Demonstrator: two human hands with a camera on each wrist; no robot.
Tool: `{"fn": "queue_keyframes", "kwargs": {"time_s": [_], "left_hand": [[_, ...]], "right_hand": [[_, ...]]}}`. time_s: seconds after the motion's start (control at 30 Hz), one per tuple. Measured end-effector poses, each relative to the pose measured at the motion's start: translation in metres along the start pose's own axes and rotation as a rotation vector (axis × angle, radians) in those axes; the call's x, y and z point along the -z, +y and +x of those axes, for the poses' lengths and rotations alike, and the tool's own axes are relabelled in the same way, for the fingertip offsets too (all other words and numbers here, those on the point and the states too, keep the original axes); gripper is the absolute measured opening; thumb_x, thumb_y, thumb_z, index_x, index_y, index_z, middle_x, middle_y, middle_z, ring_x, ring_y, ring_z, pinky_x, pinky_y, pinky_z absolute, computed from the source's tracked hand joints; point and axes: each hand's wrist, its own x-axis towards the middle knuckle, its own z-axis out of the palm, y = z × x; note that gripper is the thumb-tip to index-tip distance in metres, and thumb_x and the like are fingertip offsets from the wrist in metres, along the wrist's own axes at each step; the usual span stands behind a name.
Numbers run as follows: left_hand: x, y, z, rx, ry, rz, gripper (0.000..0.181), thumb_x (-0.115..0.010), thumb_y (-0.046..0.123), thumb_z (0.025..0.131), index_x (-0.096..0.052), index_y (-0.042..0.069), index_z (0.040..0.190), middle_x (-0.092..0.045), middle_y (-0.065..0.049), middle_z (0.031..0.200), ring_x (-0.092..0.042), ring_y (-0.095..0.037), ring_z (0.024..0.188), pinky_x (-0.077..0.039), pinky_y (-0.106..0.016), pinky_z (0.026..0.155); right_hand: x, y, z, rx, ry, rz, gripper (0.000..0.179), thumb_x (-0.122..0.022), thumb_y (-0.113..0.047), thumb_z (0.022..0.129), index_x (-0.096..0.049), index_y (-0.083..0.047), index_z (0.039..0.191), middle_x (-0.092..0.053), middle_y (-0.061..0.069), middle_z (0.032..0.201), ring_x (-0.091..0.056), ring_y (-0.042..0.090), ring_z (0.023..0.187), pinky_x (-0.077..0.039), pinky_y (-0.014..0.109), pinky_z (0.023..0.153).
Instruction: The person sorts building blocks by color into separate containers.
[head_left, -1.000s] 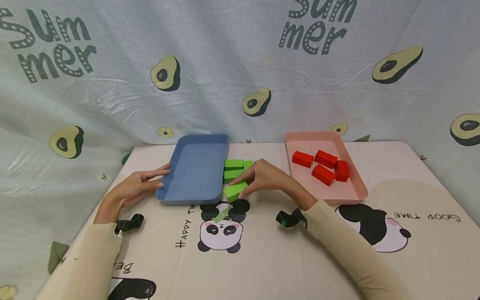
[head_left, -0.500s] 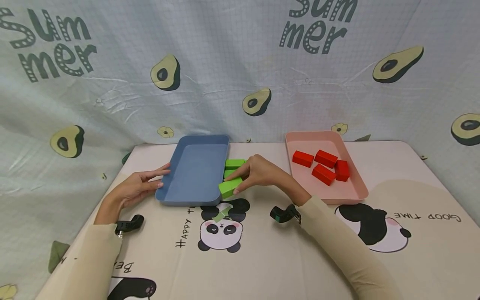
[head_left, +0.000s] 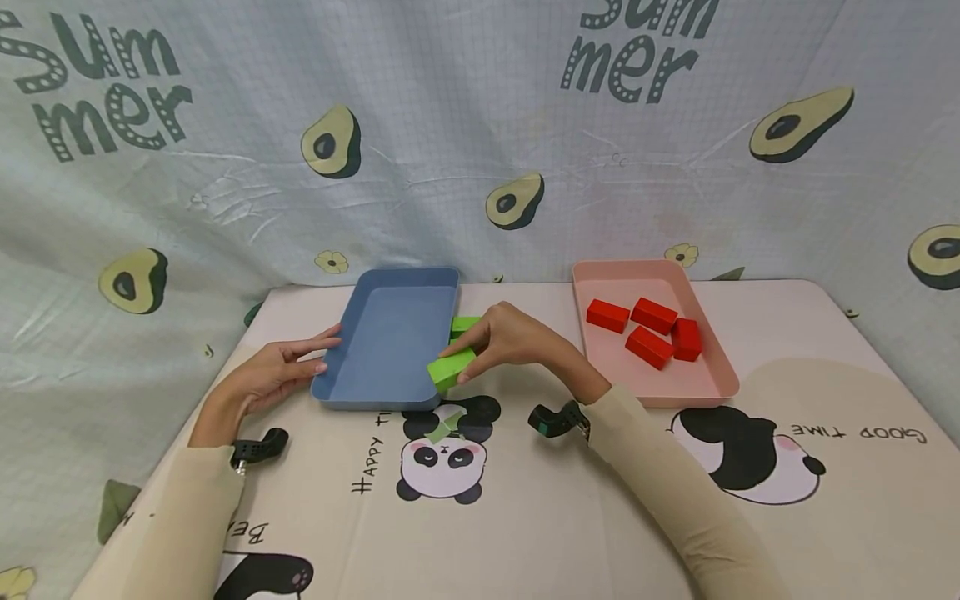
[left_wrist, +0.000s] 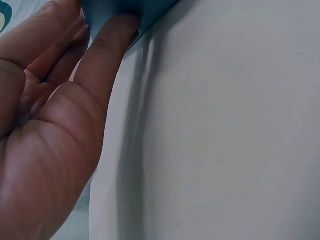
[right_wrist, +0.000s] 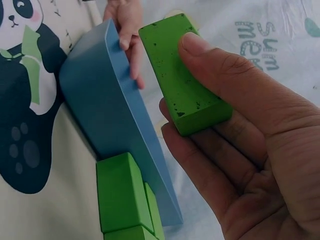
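Fingers of the right hand (head_left: pixel 513 335): clamped on one green block (head_left: pixel 450 369), thumb on one broad face, other fingers on the opposite side. Block oblong, its faces marked with small dark specks; held tilted and raised at the right side of the blue tray (head_left: pixel 393 333), close to the near right corner. In the head view it overlaps the tray's right rim; contact with the rim cannot be told.

Fingers of the left hand (head_left: pixel 281 371): extended and apart from the thumb, tips touching the left wall of the blue tray. Some fingers partly hidden in the left wrist view.

Blue tray: one, rectangular, shallow, flat on the counter (head_left: pixel 540 517), left of centre.

Further green blocks (right_wrist: pixel 120 195): at least three, grouped beside the tray's right outer wall, partly covered by the right hand in the head view.

Pink tray (head_left: pixel 630 279): one, right of the blue tray and well apart from it; holds four red blocks (head_left: pixel 654 317), lying at differing angles.

Counter covering: pale, with panda prints (head_left: pixel 441 462) and lettering.

Backdrop (head_left: pixel 420 208): pale sheet at the far side, printed with avocados, flowers and "summer".

Sleeves (head_left: pixel 176 517): beige, both arms; black device (head_left: pixel 258 447) at each wrist.
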Motion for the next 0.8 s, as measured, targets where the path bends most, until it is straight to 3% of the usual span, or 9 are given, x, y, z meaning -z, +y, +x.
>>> {"fn": "queue_keyframes", "kwargs": {"time_s": [0.13,0.27,0.5,0.67,0.8], "left_hand": [[0.0,0.001,0.0,0.002,0.003,-0.002,0.059,-0.061,0.001,0.101,-0.035,-0.006,0.154,-0.013,-0.003,0.17,-0.031,0.006,0.143,-0.047,-0.018,0.102],[0.0,0.001,0.001,0.002,0.002,-0.01,0.06,-0.062,0.0,0.1,-0.035,-0.006,0.153,-0.013,-0.003,0.17,-0.029,0.003,0.145,-0.047,-0.019,0.102],[-0.001,0.002,0.0,0.004,0.003,-0.003,0.06,-0.062,0.001,0.1,-0.034,-0.007,0.153,-0.013,-0.004,0.17,-0.022,-0.007,0.15,-0.047,-0.019,0.102],[-0.001,0.002,0.0,0.009,0.004,-0.008,0.06,-0.061,0.0,0.1,-0.033,-0.007,0.154,-0.012,-0.004,0.171,-0.012,-0.018,0.154,-0.047,-0.018,0.102],[0.0,0.003,0.0,0.0,-0.003,-0.007,0.06,-0.061,-0.001,0.1,-0.034,-0.008,0.153,-0.012,-0.004,0.17,-0.022,-0.005,0.15,-0.047,-0.019,0.102]], "right_hand": [[0.0,0.001,0.004,0.022,0.0,-0.001,0.04,-0.092,-0.023,0.076,-0.08,-0.016,0.113,-0.074,-0.01,0.079,-0.051,0.007,0.068,-0.04,0.02,0.059],[0.0,0.002,0.008,0.045,-0.006,0.006,0.04,-0.092,-0.022,0.076,-0.08,-0.016,0.114,-0.077,-0.008,0.089,-0.053,0.007,0.071,-0.042,0.02,0.061],[-0.001,0.003,0.015,0.068,0.008,0.032,0.038,-0.091,-0.015,0.077,-0.08,-0.014,0.113,-0.078,-0.003,0.104,-0.065,0.008,0.085,-0.054,0.023,0.075],[-0.003,0.005,0.02,0.052,0.006,0.026,0.037,-0.089,-0.017,0.079,-0.08,-0.015,0.115,-0.076,-0.005,0.104,-0.064,0.009,0.086,-0.055,0.024,0.078],[-0.001,0.004,0.025,0.037,-0.008,0.026,0.036,-0.089,-0.019,0.08,-0.08,-0.015,0.115,-0.077,-0.006,0.104,-0.064,0.01,0.088,-0.055,0.024,0.079]]}}
